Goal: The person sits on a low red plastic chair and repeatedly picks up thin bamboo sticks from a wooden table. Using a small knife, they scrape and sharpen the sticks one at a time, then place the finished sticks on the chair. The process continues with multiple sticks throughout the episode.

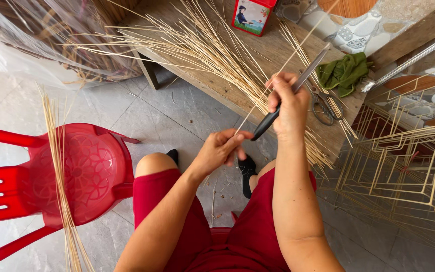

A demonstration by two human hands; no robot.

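Gripping noted on both hands: right hand (pixel 290 108) closed round black-handled knife (pixel 292 90), blade angled up-right. Left hand (pixel 221 149) pinched shut on lower end of thin bamboo strip (pixel 278 70), held against blade above lap. Loose strip pile (pixel 212 50) spread on wooden worktop (pixel 237 98); scissors (pixel 323 103), green cloth (pixel 346 72) beside. Red chair (pixel 84 174) left, more strips laid across it.

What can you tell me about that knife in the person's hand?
The knife has a black handle and a long, narrow, grey metal blade. The right hand grips it around the handle, blade slanting up and away over the wooden bench. It lies against a thin pale stick, whose lower end the left hand pinches. The handle's end pokes out below the fist.
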